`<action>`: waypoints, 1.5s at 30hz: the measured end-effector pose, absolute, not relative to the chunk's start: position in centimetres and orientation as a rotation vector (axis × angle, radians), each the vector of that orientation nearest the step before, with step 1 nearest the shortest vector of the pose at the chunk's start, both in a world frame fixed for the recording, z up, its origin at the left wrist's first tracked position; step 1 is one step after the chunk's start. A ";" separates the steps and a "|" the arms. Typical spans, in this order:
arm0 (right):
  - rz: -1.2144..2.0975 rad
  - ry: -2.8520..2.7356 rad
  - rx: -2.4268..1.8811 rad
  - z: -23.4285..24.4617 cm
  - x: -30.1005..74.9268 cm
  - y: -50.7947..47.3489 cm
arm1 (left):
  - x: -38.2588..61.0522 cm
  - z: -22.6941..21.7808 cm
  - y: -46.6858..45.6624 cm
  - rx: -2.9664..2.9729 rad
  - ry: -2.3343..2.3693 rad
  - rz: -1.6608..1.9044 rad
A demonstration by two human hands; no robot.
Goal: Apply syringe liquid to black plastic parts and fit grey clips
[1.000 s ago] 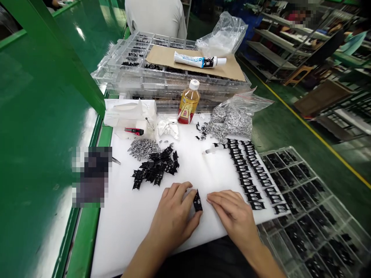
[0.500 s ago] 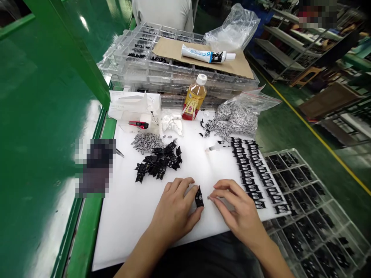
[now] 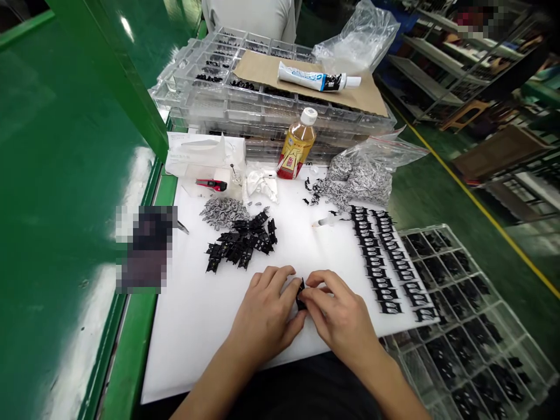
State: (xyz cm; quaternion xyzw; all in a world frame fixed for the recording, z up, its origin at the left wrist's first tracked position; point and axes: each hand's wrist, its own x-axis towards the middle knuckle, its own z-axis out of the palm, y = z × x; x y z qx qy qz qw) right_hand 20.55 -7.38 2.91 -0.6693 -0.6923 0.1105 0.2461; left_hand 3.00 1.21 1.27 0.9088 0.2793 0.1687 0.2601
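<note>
A black part (image 3: 301,296) sits pinched in the left hand (image 3: 268,312); the right hand (image 3: 343,312) touches it, though whether it grips anything is hidden. Beyond the left hand lie a black pile (image 3: 240,242) and grey pieces (image 3: 223,213); right of the right hand, black rows (image 3: 371,261).

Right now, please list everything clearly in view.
Person: one, light shirt, beyond trays
Shelves: several, pale, right background
Post: one, green, left
Trays: several, clear, far and right
Cardboard: one, brown, on trays
Tube: one, whitish, on cardboard
Bags: two, clear, far right
Box: one, white, far left
Bottle: one, yellow, far centre
Cutter: one, red, far left
Sheet: one, white, under hands
Pieces: many, grey, left and right
Parts: many, black, left heap, right rows
Held part: one, black, between hands
Left hand, right hand: two, bare, at held part
</note>
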 end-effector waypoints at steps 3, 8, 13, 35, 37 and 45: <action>0.290 -1.879 -1.849 3.0 20.3 -7.4 | 3.0 1.2 1.2 2.462 0.759 0.456; 0.305 -1.829 -1.842 3.0 20.1 -7.4 | 3.1 1.1 1.3 2.451 0.759 0.456; 0.346 -1.712 -1.762 3.3 22.0 -7.6 | 2.8 1.6 1.5 2.434 0.718 0.449; 0.351 -2.013 -1.563 0.5 24.2 -7.3 | 0.5 3.3 1.5 2.416 1.004 0.936; 0.326 -2.001 -1.542 0.2 24.1 -7.3 | -2.4 4.4 3.2 2.413 1.272 1.028; 0.257 -1.993 -1.521 -0.3 24.4 -7.1 | -13.4 5.8 13.6 2.229 2.130 0.641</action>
